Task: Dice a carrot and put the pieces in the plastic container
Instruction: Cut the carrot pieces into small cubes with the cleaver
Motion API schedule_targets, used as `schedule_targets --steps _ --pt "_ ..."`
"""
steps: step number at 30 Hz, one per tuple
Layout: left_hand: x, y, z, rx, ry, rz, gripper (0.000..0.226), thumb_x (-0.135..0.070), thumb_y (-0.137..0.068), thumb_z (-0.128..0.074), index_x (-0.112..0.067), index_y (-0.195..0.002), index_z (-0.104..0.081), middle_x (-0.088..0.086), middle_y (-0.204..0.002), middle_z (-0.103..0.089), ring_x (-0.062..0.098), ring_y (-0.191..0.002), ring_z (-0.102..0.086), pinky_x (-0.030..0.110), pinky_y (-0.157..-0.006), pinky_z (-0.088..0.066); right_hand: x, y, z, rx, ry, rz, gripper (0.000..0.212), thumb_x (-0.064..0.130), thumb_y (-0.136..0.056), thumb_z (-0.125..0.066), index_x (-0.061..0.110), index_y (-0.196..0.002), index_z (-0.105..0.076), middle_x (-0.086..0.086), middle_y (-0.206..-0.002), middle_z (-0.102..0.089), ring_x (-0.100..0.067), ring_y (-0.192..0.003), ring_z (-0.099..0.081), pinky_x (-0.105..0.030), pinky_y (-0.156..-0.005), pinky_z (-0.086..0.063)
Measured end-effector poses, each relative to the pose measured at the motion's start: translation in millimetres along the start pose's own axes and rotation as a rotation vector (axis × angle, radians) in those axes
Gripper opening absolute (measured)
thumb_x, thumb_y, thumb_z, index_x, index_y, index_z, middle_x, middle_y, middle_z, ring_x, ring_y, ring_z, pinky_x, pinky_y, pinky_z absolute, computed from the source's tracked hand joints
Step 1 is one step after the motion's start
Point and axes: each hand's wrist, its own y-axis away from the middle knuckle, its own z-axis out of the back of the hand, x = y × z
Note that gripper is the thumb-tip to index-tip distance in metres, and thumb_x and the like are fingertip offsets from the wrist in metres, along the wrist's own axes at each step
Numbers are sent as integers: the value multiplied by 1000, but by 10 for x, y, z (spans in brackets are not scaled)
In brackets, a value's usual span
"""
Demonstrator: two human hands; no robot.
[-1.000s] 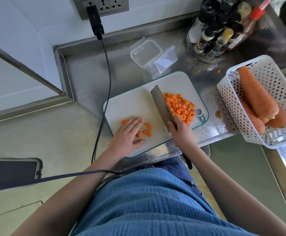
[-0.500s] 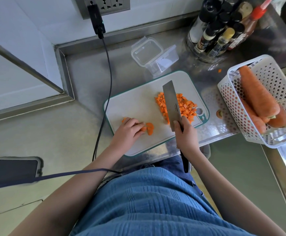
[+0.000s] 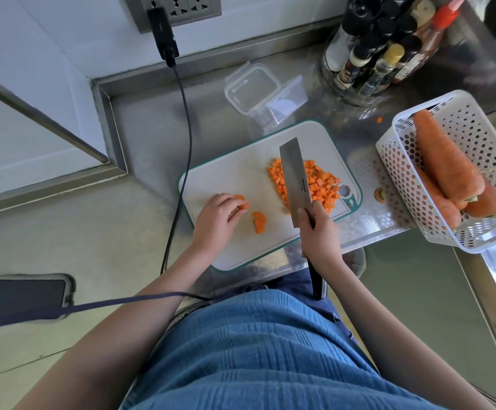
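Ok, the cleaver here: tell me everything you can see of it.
The cleaver has a broad rectangular blade of dull grey metal with small print near the spine, and a dark handle. The right hand grips the handle, forefinger on the blade. It points away from the person over the diced carrot on the cutting board.

One cutting board (image 3: 240, 179); one cleaver (image 3: 295, 179); one plastic container (image 3: 266, 93); one white basket (image 3: 477, 137); one phone (image 3: 19, 298).

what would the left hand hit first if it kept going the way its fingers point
Probably the loose carrot slices just right of the left hand, which already pinches a slice. Farther along that line is the knife, though its height above the board is unclear.
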Motion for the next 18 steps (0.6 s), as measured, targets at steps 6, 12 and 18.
schedule_targets --steps 6,12,18 --pt "23 84 -22 170 7 -60 21 -3 -80 -68 -9 -99 -73 4 -98 -69 27 -91 -58 38 -80 -51 32 22 -36 19 3 16 24 20 -99 -44 9 -79 -37 3 -59 -43 -13 -50 -34 -25 -47 -26" --pt "6 40 -56 148 -12 -56 35 -13 -79 -66 -11 -114 -67 4 -112 -64 27 -100 -56 41 -87 -50 39 30 -41 17 9 37 24 21 -100 -44 8 -80 -38 1 -59 -42 -14 -50 -34 -26 -47 -29" --pt "24 -52 -142 261 -117 -266 35 -14 -72 -78 -11 -107 -71 4 -113 -65 19 -103 -42 43 -81 -50 22 28 -20 22 -9 32 24 21 -99 -44 8 -80 -38 2 -60 -44 -14 -51 -37 -32 -49 -33"
